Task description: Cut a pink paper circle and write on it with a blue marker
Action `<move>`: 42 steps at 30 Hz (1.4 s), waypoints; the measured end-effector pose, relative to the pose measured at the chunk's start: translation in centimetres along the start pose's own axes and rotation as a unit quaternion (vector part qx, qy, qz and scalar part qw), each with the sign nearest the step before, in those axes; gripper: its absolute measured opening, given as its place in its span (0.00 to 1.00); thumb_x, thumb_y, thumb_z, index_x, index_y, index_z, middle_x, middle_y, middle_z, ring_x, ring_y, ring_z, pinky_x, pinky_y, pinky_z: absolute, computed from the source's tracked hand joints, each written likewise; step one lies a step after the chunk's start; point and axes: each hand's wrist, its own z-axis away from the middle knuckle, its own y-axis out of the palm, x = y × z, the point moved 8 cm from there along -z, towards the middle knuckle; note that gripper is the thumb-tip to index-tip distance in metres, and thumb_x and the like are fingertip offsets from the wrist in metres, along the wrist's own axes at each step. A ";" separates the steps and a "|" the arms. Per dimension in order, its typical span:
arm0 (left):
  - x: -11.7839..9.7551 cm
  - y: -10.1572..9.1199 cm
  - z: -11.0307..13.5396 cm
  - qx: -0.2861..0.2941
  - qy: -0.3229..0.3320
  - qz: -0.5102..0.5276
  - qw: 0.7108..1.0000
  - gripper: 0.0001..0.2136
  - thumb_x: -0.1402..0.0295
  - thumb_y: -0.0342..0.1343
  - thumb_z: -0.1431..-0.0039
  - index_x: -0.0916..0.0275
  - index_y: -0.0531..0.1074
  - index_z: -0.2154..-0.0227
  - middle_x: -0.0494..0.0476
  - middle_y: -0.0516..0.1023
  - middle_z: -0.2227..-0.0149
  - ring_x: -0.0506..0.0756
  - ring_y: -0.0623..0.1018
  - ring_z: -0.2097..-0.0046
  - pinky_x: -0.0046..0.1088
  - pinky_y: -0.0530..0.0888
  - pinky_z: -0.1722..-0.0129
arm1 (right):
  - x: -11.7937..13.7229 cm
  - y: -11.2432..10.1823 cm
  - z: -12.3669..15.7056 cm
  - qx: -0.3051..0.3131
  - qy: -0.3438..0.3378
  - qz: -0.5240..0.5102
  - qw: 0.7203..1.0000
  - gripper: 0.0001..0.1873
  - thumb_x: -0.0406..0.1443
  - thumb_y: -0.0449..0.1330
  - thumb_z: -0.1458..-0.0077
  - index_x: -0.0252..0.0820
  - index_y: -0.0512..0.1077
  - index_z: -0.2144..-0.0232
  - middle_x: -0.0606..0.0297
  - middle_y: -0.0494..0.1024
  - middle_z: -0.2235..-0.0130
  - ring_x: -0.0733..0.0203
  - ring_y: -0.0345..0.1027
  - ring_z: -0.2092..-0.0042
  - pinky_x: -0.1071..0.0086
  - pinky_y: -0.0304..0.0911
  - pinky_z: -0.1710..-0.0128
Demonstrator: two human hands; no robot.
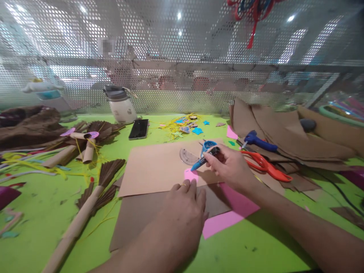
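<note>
A small pink paper piece [191, 174] lies on a light brown sheet of paper [153, 163], with a short dark mark near its upper edge. The fingertips of my left hand [184, 208] rest on its lower edge, fingers laid down over the sheets. My right hand [227, 165] pinches a blue marker [200, 163], whose tip touches or hovers just above the pink piece. Behind the marker are a clear protractor [187, 156] and a blue roll or ring [209, 145]. A darker brown sheet [136, 220] and a larger pink sheet [227, 218] lie underneath.
Orange-handled scissors [270, 168], a blue glue gun [260, 142] and brown paper [267, 125] lie right. A phone [138, 129] and a bottle [121, 106] stand at the back. Paper-tube crafts [85, 212] lie left; cut-out stars [197, 131] lie beyond the sheets.
</note>
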 end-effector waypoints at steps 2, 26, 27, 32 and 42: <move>0.0 0.1 0.1 0.002 0.000 -0.001 1.000 0.15 0.67 0.45 0.32 0.68 0.72 0.53 0.71 0.77 0.52 0.68 0.75 0.50 0.51 0.74 0.52 | -0.1 0.0 0.0 0.002 0.003 -0.005 1.000 0.15 0.45 0.58 0.41 0.41 0.69 0.72 0.65 0.75 0.75 0.63 0.66 0.75 0.71 0.61 0.76; 0.2 0.4 0.1 0.002 -0.004 0.011 1.000 0.15 0.66 0.45 0.32 0.68 0.72 0.52 0.72 0.76 0.50 0.70 0.74 0.47 0.53 0.74 0.50 | -0.3 -0.5 -0.2 -0.006 0.016 -0.028 0.999 0.16 0.46 0.58 0.41 0.40 0.70 0.70 0.65 0.75 0.75 0.64 0.65 0.76 0.70 0.61 0.76; 0.2 0.4 0.1 0.000 -0.005 0.012 1.000 0.15 0.66 0.44 0.32 0.67 0.72 0.52 0.72 0.76 0.50 0.70 0.74 0.47 0.53 0.73 0.50 | -0.3 -0.4 -0.1 -0.004 0.015 -0.034 0.999 0.16 0.46 0.58 0.41 0.40 0.70 0.70 0.65 0.75 0.75 0.64 0.65 0.76 0.70 0.61 0.76; 0.2 0.4 0.1 0.000 0.001 0.008 1.000 0.16 0.66 0.43 0.31 0.68 0.71 0.52 0.72 0.76 0.51 0.69 0.74 0.48 0.52 0.73 0.50 | -0.3 0.0 0.0 0.006 0.014 -0.042 0.999 0.14 0.46 0.59 0.41 0.40 0.70 0.69 0.65 0.75 0.75 0.63 0.66 0.75 0.71 0.62 0.75; 0.1 0.3 0.2 -0.011 0.004 0.002 1.000 0.14 0.67 0.43 0.32 0.67 0.72 0.53 0.70 0.76 0.52 0.68 0.74 0.49 0.52 0.73 0.50 | 0.0 -0.2 -0.1 -0.001 0.006 0.006 1.000 0.14 0.45 0.58 0.41 0.42 0.68 0.73 0.65 0.74 0.76 0.63 0.65 0.75 0.71 0.61 0.76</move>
